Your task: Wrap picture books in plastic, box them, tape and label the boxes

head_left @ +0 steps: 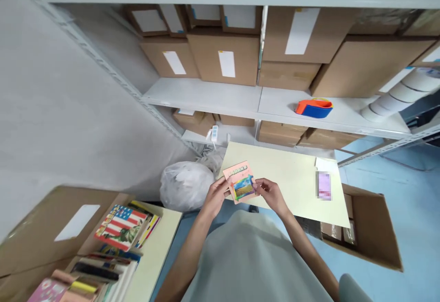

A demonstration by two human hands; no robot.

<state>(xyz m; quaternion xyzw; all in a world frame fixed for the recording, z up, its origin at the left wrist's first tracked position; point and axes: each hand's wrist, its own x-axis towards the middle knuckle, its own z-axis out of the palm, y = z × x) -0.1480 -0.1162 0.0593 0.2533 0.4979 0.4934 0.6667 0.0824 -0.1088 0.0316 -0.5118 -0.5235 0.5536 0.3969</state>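
Between my two hands is a small pink booklet with a colourful landscape picture and dark lettering on its cover. It is tilted slightly and held above the near edge of a pale yellow table. My left hand pinches the booklet's left edge. On the other side, my right hand grips its right edge with thumb and fingers. A blurred-out pinkish item lies at the table's right end, beside a white paper.
Shelves hold several cardboard boxes, an orange and blue band and white rolls. Stacked books stand on the left table. A white plastic bag sits by the wall. An open carton is on the right floor.
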